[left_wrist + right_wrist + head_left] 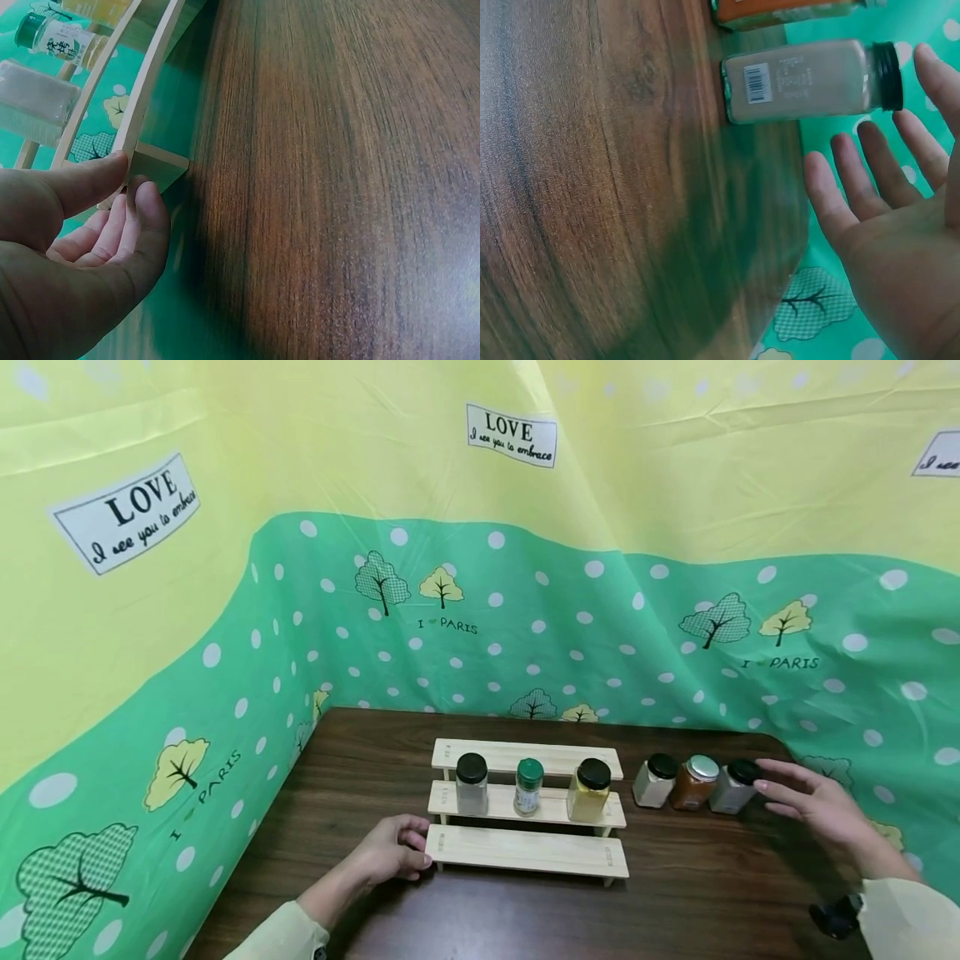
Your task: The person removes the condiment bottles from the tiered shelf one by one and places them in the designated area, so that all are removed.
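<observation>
Nearest in the head view are two pale sleeves (909, 920), with a black band (836, 917) at the right wrist. Beyond them, on a dark wooden table (525, 922), stands a three-step wooden rack (525, 850). The left hand (392, 849) is at the left end of its near step, fingers curled. On the middle step, from left to right, stand a grey jar (472, 795) with a black lid, a small green-lidded jar (527, 793) and a yellow jar (587, 797). To the right of the rack are a pale jar (652, 787), a brown jar (692, 789) with a silver lid and, farthest right, an end jar (731, 793) with a black lid. The right hand (817, 797) is just right of that one. A printed cloth (480, 643) hangs on the far side.

In the left wrist view, the left hand pinches the corner of the near step between thumb and fingers.

In the right wrist view, the right hand is loosely spread, thumb apart from the fingers, beside the end jar's lid; it grips nothing, and whether it touches the lid I cannot tell.
</observation>
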Motion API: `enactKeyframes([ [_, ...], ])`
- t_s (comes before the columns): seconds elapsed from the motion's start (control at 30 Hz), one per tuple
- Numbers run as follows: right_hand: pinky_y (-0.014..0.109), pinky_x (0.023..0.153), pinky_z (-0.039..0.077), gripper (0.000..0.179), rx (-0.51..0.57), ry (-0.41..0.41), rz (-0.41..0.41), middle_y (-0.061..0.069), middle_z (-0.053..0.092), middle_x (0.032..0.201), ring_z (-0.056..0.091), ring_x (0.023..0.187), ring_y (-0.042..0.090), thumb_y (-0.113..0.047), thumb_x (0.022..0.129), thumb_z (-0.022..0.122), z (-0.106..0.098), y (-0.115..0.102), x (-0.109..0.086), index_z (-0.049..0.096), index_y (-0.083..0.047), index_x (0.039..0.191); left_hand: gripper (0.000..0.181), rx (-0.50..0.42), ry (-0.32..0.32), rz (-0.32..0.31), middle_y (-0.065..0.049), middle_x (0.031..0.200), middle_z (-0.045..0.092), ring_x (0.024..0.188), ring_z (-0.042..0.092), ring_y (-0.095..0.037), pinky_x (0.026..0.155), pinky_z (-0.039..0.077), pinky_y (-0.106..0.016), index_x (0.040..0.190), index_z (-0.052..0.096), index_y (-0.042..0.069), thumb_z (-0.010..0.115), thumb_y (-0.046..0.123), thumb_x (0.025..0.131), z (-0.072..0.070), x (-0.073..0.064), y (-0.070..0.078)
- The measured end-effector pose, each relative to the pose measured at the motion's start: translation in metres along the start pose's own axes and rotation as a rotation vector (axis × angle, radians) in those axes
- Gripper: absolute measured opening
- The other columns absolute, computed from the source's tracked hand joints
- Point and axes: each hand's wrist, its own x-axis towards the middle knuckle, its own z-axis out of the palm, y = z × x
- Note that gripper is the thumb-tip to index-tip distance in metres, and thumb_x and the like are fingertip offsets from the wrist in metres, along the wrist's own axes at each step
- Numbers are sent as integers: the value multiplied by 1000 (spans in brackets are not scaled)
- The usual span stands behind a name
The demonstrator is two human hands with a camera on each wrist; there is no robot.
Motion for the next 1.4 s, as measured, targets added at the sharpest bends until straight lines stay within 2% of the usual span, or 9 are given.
enactKeyframes([
  [0.27,25,75,62,76,-206,73,2,-41,45,109,59,89,-17,-48,101,61,-7,-25,-11,38,2,153,60,5,-1,2,-14,98,60,73,65,-18,64,62,-35,134,50,-13,75,-13,80,0,1,0],
  [0.4,23,71,61,69,-231,127,-28,-43,49,104,58,87,-18,-47,99,65,-5,-34,-17,47,-2,148,60,7,-1,-2,-14,98,61,73,66,-18,65,62,-35,134,49,-13,75,-13,80,0,0,1],
  [0.53,20,68,57,64,-279,175,-72,-41,51,107,52,89,-22,-49,97,67,2,-46,-25,52,-9,145,61,13,-2,5,-15,98,61,73,66,-19,66,62,-37,135,48,-14,74,-13,80,0,-2,3],
  [0.67,15,66,53,64,-325,193,-122,-38,50,111,46,92,-25,-49,96,68,12,-64,-29,54,-9,143,62,26,-5,22,-16,99,61,74,66,-19,66,62,-37,135,48,-15,75,-12,80,0,-2,2],
  [0.83,14,69,54,51,-294,159,-239,-30,59,113,54,96,-19,-36,98,70,29,-88,-35,57,-8,138,61,36,-3,30,-16,100,62,74,65,-19,66,61,-37,135,49,-15,75,-11,80,0,-1,0],
  [1.03,16,73,54,41,-269,105,-352,-18,65,115,61,98,-9,-26,98,71,60,-107,-35,61,-9,134,61,37,5,27,-16,100,62,75,64,-19,65,61,-37,135,49,-14,75,-11,80,0,-2,1],
  [1.17,20,73,56,43,-243,64,-421,-10,67,117,64,101,-1,-20,97,72,82,-116,-35,58,-8,136,60,38,8,25,-16,99,61,74,64,-19,64,61,-35,135,50,-14,75,-11,80,-1,-2,1],
  [1.33,23,78,58,49,-182,-11,-488,8,66,122,67,104,11,-12,95,74,110,-124,-36,53,-7,139,60,37,3,27,-15,99,61,75,65,-18,64,61,-34,134,51,-13,76,-10,80,0,-2,1],
  [1.4,23,80,58,48,-165,-40,-508,11,65,123,67,105,15,-10,94,74,121,-126,-36,53,-8,138,60,39,1,30,-15,99,61,75,65,-19,64,61,-34,134,51,-13,76,-10,80,0,-2,1],
])
